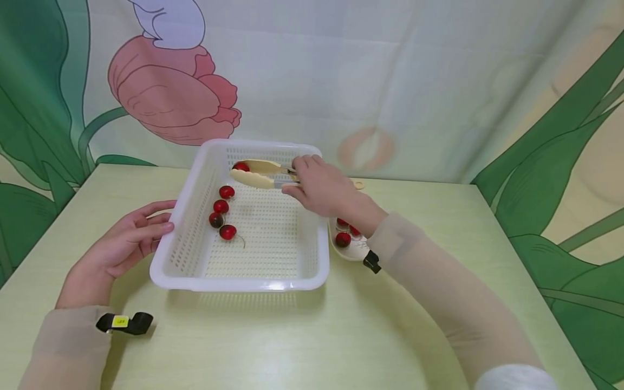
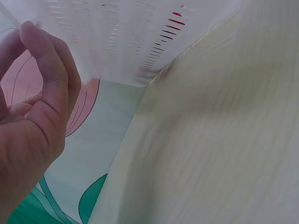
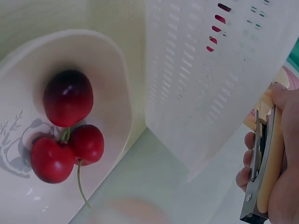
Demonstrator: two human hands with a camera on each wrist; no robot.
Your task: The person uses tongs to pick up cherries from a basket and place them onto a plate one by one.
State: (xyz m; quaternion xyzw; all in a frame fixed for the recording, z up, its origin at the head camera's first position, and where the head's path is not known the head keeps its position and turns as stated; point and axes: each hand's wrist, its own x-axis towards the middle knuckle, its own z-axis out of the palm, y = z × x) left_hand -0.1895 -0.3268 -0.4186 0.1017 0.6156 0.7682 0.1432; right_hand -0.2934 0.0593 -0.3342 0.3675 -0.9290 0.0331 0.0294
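My right hand (image 1: 324, 184) grips a pair of tongs (image 1: 260, 166) with cream tips and metal arms over the back of a white slotted basket (image 1: 239, 284). A red cherry (image 1: 241, 167) shows at the tongs' far end, between the tips. Several cherries (image 1: 221, 207) lie in a loose line on the basket's left side. At the left rim, my left hand (image 1: 129, 238) touches the outside with its thumb and fingertips, the fingers loosely bent. In the right wrist view, the tongs' metal hinge end (image 3: 252, 205) sticks out of my right hand.
Right of the basket, partly under my right forearm, stands a white patterned bowl (image 3: 105, 51) with dark red cherries (image 3: 68, 98) in it. Basket and bowl stand on a light wooden table (image 1: 234, 341). A printed curtain (image 1: 302, 81) hangs behind the table's back edge.
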